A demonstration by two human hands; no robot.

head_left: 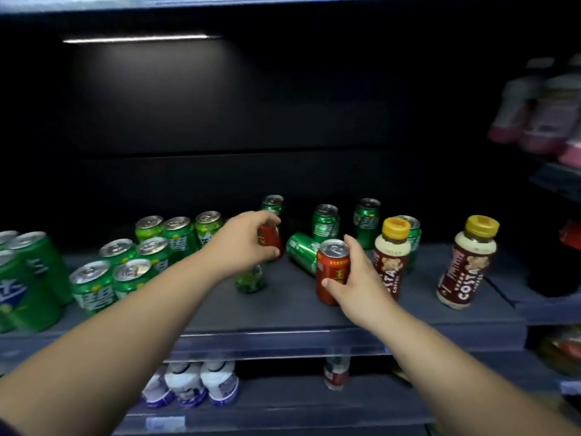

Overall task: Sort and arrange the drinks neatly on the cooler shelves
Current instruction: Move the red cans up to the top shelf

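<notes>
Left hand (248, 243) grip wraps red can (272, 242) on shelf (283, 306); right hand (356, 280) grip wraps second red can (332, 267) at its 4 o'clock. Risk: bumped tipped green can (302, 251) between them rolls

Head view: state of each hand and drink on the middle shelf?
left hand, gripping rear red can
right hand, gripping front red can, upright
fallen green can, lying on side
Costa bottles, upright, capped
left green cans, upright
</notes>
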